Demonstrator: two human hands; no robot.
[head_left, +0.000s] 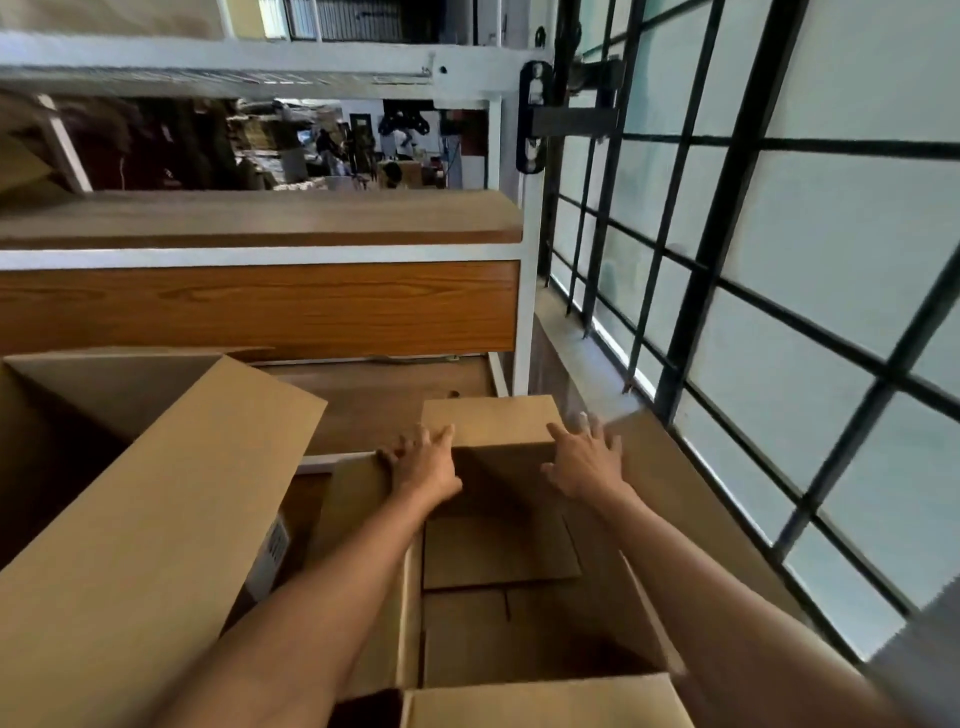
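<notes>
Cardboard takes up most of the lower view: an open box (410, 597) sits straight below the camera with its flaps turned outward. It lies between a large box (156, 519) on the left and the window (779, 260) on the right. What it stands on is hidden under it, so I cannot tell.

Both bare arms reach forward to the far flap (488, 418), which stands up at the back edge of the open box. The left hand (423, 465) rests at the flap's left corner, its fingers spread and fairly straight and its thumb laid against the flap. The right hand (587, 462) rests at the right corner in the same way, fingers fanned out and flat on the cardboard. Neither hand curls round anything.

Inside the open box a flat cardboard sheet (498, 556) lies near the far wall. The view is a little blurred, so it may be a bottom flap rather than a loose piece.

The large box leans with one broad flap raised, and a white label (271, 553) shows on its side. Behind both boxes stands a shelf (260, 218) with wooden boards in a white frame (524, 312). A black grille (727, 208) covers the frosted window panes.
</notes>
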